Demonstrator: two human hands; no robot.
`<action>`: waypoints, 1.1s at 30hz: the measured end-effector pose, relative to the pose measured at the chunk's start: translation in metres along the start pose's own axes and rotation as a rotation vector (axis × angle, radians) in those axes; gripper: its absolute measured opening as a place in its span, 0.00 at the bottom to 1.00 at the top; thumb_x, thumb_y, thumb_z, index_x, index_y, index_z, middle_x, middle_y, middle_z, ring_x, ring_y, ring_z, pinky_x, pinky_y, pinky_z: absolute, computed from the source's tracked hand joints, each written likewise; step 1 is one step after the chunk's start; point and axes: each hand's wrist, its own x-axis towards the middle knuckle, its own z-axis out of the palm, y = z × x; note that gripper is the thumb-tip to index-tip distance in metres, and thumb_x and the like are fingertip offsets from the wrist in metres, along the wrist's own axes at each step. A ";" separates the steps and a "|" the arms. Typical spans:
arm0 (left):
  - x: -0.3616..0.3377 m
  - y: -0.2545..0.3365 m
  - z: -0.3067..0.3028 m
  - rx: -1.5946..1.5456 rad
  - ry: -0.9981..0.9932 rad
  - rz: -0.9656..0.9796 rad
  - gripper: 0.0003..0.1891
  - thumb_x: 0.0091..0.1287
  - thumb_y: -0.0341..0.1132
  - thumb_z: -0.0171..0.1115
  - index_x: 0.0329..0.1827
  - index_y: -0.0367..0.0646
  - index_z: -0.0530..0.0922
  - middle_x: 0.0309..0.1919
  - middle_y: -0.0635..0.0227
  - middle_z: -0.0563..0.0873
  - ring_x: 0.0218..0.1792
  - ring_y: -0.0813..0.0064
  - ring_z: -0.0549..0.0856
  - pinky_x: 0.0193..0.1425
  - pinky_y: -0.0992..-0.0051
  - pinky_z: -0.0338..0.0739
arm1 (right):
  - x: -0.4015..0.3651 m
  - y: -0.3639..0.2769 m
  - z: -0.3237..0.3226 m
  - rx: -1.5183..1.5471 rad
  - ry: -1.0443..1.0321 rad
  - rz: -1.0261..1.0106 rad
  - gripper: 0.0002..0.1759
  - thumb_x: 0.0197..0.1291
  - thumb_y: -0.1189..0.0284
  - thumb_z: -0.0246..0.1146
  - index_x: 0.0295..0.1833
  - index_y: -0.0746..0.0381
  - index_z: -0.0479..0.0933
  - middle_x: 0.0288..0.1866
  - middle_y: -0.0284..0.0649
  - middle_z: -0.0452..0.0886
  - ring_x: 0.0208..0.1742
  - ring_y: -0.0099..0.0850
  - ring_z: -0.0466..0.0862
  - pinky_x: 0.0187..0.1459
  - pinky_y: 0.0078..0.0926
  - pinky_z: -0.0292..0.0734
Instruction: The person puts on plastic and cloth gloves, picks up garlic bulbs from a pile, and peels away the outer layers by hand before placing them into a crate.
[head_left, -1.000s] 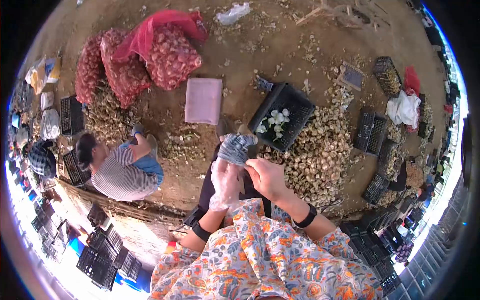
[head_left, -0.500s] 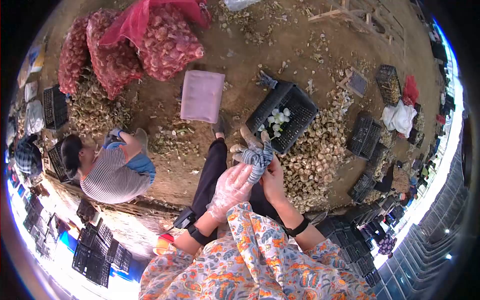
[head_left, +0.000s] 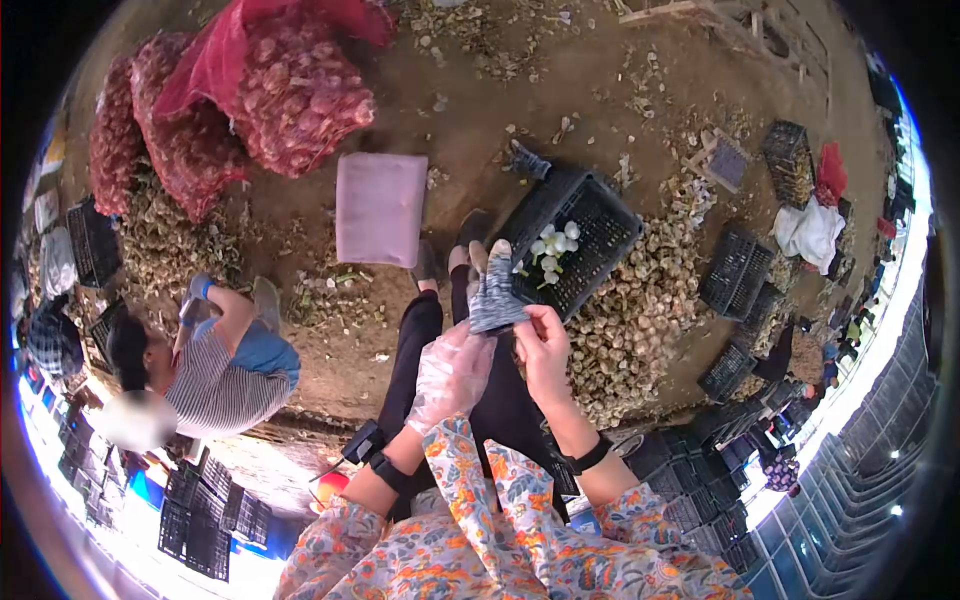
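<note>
A grey-blue striped knit work glove [head_left: 494, 300] with tan fingertips hangs between my hands, its cuff toward me. My left hand [head_left: 452, 368], in a clear plastic glove, pinches the left side of the cuff. My right hand [head_left: 543, 350], bare, pinches the right side between thumb and fingers. Just beyond, a black plastic crate [head_left: 608, 190] holds several peeled white garlic bulbs [head_left: 553, 245]. Another knit glove [head_left: 528, 160] lies at the crate's far left corner. To the crate's right, unpeeled garlic bulbs [head_left: 625, 330] are heaped on the ground.
A pink block-like seat [head_left: 380, 210] stands left of the crate. Red mesh sacks of garlic [head_left: 290, 100] are at the upper left. A person in a striped top [head_left: 225, 385] crouches at left. More black crates [head_left: 737, 270] stand at right; peelings [head_left: 340, 295] litter the ground.
The knit glove was bunched around my hands; now it hangs stretched out by its cuff. My hands have drawn slightly toward me and apart. The camera view has shifted a little.
</note>
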 end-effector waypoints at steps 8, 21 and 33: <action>0.042 -0.067 0.117 -0.581 -0.126 -0.670 0.09 0.61 0.35 0.57 0.36 0.37 0.78 0.15 0.66 0.73 0.14 0.72 0.74 0.19 0.70 0.67 | 0.118 0.022 -0.034 -0.697 0.002 -0.413 0.07 0.54 0.76 0.62 0.39 0.64 0.73 0.31 0.40 0.77 0.27 0.32 0.79 0.30 0.26 0.73; 0.108 -0.156 0.211 -1.721 0.093 -1.163 0.09 0.68 0.31 0.52 0.47 0.41 0.77 0.38 0.65 0.84 0.37 0.72 0.83 0.43 0.71 0.79 | 0.195 0.058 -0.052 -0.636 -0.192 -0.510 0.06 0.52 0.82 0.59 0.36 0.64 0.72 0.34 0.42 0.77 0.31 0.42 0.80 0.30 0.31 0.74; 0.117 -0.153 0.195 -1.764 0.039 -1.250 0.16 0.72 0.32 0.44 0.58 0.37 0.71 0.55 0.58 0.78 0.54 0.71 0.78 0.57 0.73 0.72 | 0.199 0.054 -0.057 -0.702 -0.434 -0.248 0.06 0.55 0.76 0.59 0.37 0.62 0.71 0.32 0.45 0.77 0.33 0.47 0.79 0.30 0.38 0.71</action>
